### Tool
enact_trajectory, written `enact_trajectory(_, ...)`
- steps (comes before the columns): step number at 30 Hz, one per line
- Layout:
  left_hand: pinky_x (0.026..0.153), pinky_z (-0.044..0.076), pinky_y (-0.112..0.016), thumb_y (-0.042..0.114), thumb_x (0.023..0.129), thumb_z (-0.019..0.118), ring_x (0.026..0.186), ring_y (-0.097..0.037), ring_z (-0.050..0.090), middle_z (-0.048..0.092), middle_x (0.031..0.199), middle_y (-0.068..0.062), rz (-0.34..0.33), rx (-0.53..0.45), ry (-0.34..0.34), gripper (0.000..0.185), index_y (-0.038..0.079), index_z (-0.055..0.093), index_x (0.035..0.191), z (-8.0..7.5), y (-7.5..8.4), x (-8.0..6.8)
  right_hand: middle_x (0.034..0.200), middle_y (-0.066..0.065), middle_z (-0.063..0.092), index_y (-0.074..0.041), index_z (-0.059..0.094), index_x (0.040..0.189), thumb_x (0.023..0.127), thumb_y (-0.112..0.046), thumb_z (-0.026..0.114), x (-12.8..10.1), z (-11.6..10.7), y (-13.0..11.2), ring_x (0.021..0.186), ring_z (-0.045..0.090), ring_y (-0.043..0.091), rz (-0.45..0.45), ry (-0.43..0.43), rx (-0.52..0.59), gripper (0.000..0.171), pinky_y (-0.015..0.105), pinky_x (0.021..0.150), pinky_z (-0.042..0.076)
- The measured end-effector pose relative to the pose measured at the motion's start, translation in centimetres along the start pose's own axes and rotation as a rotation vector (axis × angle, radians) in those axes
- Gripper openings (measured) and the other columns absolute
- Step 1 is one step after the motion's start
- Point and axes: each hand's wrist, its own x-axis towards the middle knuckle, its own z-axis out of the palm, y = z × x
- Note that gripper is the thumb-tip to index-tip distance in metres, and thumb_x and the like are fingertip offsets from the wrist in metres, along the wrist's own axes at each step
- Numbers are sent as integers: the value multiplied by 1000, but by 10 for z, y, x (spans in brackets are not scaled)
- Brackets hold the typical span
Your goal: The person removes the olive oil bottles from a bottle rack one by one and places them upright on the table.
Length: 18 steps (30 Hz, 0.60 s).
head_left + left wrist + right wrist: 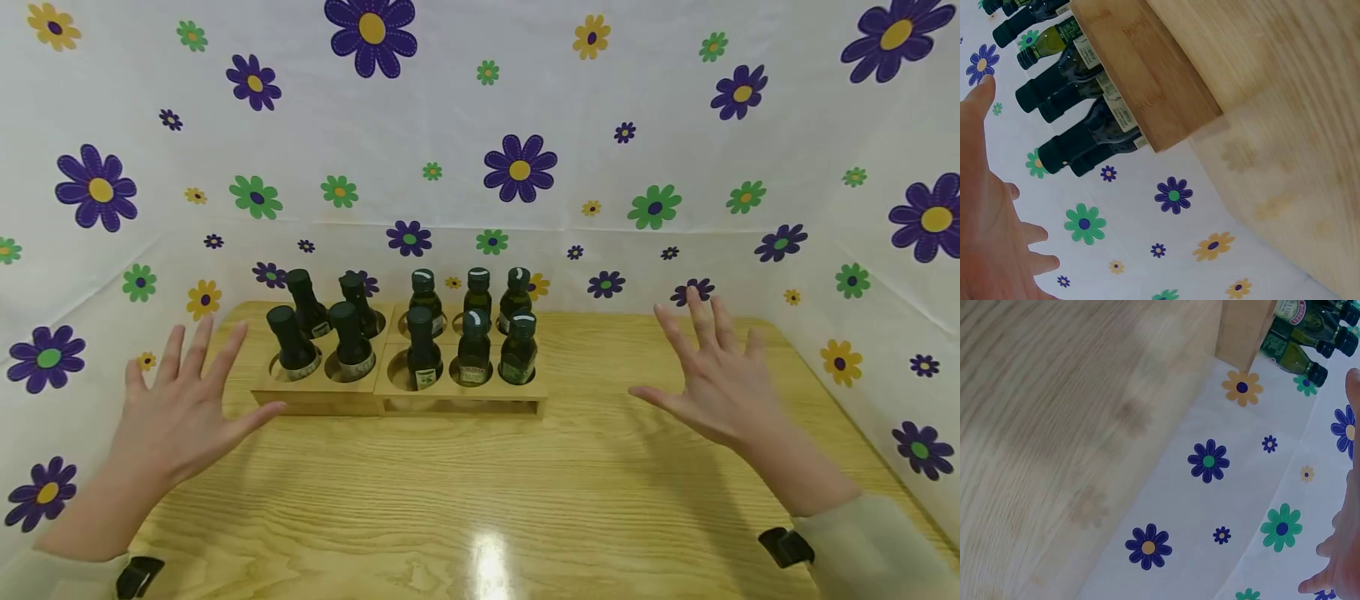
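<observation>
Overhead: left hand point(183, 408) and right hand point(712, 379), both spread flat and holding nothing, hover above the table point(525, 500). Between them, nearer the left hand, stands a wooden rack point(397, 400) of dark bottles point(423, 350). Left wrist: rack point(1147, 81) just beyond the fingertips. Right wrist: rack corner point(1244, 331) well beyond the fingers point(1341, 550).

Right hand point(1342, 550) spread, empty, fingers straight. Bottles point(1297, 339) in wooden rack point(1242, 331) beyond fingertips; table point(1054, 425) alongside, flowered cloth point(1210, 506) beneath.
</observation>
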Motion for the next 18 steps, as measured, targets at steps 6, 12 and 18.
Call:
enact_trajectory(6,93,4,-80,72,83,55,143,-46,-4,-7,161,-16,-22,-23,-1,105,25,-1,158,4,-7,-5,161,12,-15,-23,1,158,83,-73,54,13,4,-14,146,-8,36,-13,4,36,104,75,96,16)
enact_trajectory(12,92,6,-80,69,86,54,141,-51,2,-7,160,-18,-42,-63,-23,103,23,-4,157,9,-14,-7,161,10,-13,-22,2,158,84,-72,54,27,12,-30,146,-7,34,-11,0,87,104,73,100,15)
enact_trajectory(18,90,9,-81,62,91,53,138,-57,7,-1,159,-25,-72,-176,-69,99,20,-7,157,22,-21,-10,161,8,-15,-23,-3,157,85,-71,54,37,19,-45,146,-8,32,-10,-28,168,104,71,102,12)
